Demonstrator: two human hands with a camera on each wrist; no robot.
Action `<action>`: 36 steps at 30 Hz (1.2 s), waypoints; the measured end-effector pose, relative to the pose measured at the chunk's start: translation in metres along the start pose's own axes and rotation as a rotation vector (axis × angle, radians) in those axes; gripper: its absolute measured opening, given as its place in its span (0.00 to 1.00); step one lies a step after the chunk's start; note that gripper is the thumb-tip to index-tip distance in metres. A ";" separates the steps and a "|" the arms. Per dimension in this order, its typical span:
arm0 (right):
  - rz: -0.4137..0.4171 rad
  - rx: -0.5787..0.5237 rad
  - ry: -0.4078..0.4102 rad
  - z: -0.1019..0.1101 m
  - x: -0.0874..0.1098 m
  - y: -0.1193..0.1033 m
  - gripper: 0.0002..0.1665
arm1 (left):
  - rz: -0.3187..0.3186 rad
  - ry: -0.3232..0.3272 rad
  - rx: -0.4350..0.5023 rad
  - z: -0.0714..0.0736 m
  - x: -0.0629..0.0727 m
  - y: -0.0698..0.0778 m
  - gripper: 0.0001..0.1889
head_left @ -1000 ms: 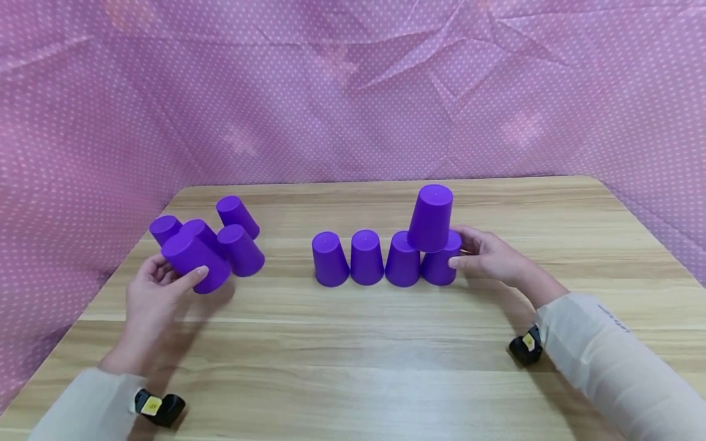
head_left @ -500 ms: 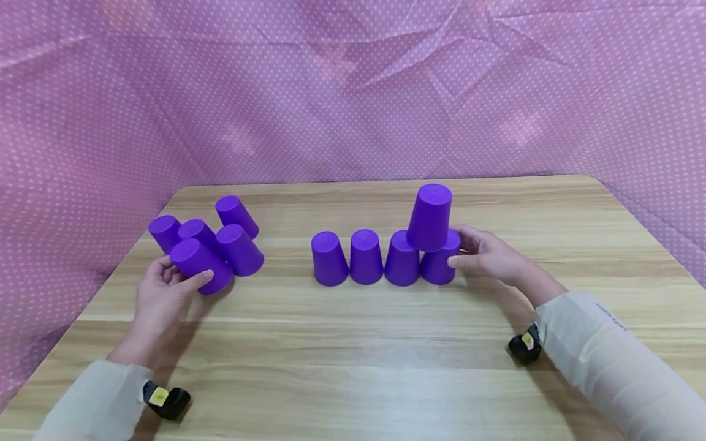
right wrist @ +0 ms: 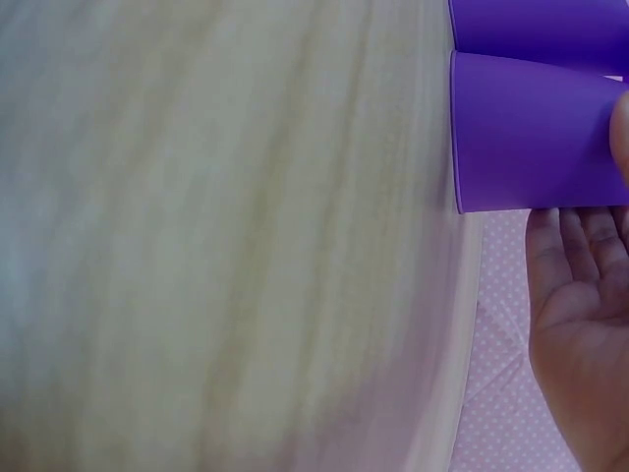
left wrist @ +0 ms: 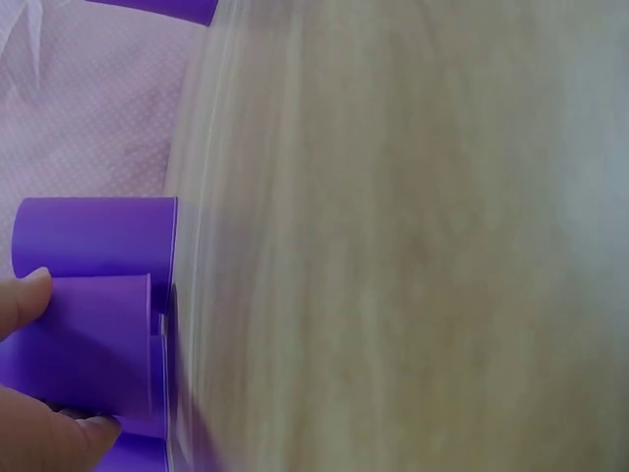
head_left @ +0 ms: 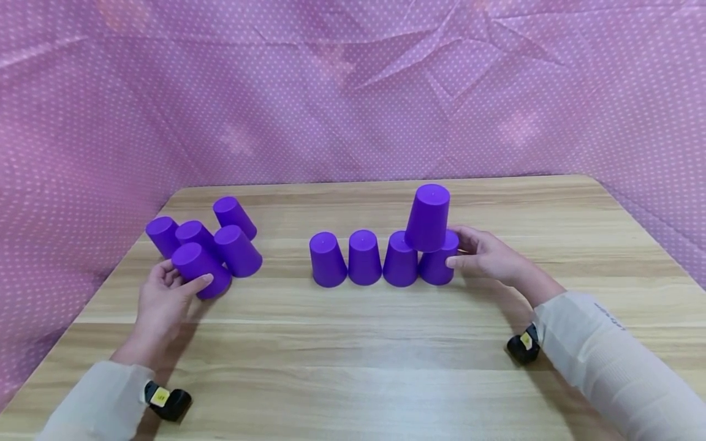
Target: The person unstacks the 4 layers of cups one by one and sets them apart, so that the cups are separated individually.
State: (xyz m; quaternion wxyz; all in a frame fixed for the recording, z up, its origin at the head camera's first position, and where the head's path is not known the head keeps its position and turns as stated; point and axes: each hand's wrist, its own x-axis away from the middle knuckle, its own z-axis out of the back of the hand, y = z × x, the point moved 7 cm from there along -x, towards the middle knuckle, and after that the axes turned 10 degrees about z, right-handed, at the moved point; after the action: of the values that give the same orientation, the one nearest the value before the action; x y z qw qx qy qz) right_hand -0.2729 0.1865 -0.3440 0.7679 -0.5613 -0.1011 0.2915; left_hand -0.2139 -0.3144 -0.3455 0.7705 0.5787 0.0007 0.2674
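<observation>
At the left of the head view my left hand (head_left: 163, 301) grips the nearest purple cup (head_left: 193, 262), thumb on its near side. That cup is upside down beside a group of other inverted purple cups (head_left: 238, 252); whether its rim touches the table is unclear. Right of the middle, my right hand (head_left: 488, 257) holds the end purple cup (head_left: 440, 264) of a side-by-side row, its thumb and fingers around the sides. Another inverted cup (head_left: 428, 214) rests on top of that end cup and its neighbour (head_left: 401, 263). The right wrist view shows the held cup (right wrist: 536, 138) upside down.
Two more inverted cups (head_left: 329, 263) (head_left: 364, 260) continue the row leftward. Behind the left group stands a separate cup (head_left: 234, 215). A pale wooden table (head_left: 353, 367) carries everything, and a pink dotted cloth (head_left: 331, 92) hangs around its back and sides.
My left hand has moved slightly right and brought its cup down next to the group. The right hand and the row of cups stay essentially in place.
</observation>
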 end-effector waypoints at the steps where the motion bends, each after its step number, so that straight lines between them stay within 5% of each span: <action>1: -0.001 -0.001 0.000 0.000 0.000 0.000 0.35 | 0.001 -0.002 0.004 0.000 0.002 0.001 0.45; 14: 0.004 -0.008 0.010 -0.001 0.000 0.000 0.34 | -0.029 -0.024 0.059 -0.005 0.001 0.003 0.42; 36: 0.015 -0.010 0.014 -0.002 -0.001 0.000 0.34 | 0.011 -0.019 0.045 -0.004 -0.006 -0.004 0.44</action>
State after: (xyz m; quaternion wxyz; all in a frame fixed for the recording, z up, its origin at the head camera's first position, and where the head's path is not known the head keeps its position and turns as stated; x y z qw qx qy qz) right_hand -0.2732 0.1843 -0.3444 0.7636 -0.5680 -0.0927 0.2928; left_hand -0.2186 -0.3136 -0.3518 0.7556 0.5985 -0.0037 0.2661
